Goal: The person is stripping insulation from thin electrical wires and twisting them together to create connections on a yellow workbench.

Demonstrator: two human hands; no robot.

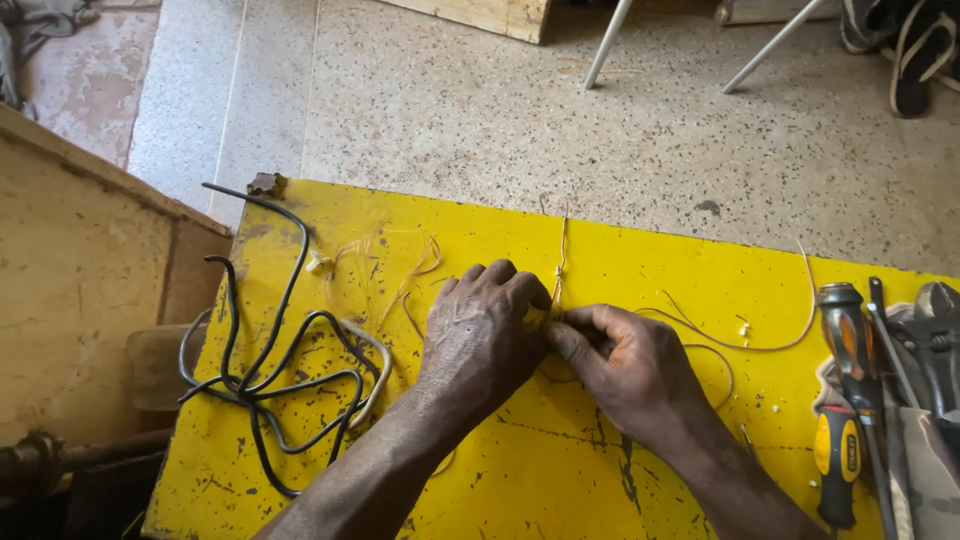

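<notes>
thin copper wire [561,262] sits near the middle of the yellow tabletop [520,480], one strand running up from the hands toward the far edge, tip sticking past the fingers. both hands meet on it at the same spot. left hand [483,330] lies palm down over the wire, fingers curled, grip narrow and pinching the strand at the fingertips. right hand [630,365] comes in from the right, thumb and forefinger pressed tight on the same wire, touching the left fingertips. more loose wire loops [745,345] trail out right of the right hand, curving toward the tools. short wire scraps [415,270] lie just left of the left hand, with small white bits around. further left a tangle of black cable [270,380] sprawls over the tabletop, a grey cable [375,350] looped through it. at the right edge a screwdriver [845,320] with black handle, a second yellow-and-black screwdriver [837,460] below it, and pliers [935,330] beside them, all well apart from the hands. tabletop paint scuffed and chipped. speckled floor [480,110] beyond the far edge, wooden panel [80,270] at left, sandals [915,50] top right.
</notes>
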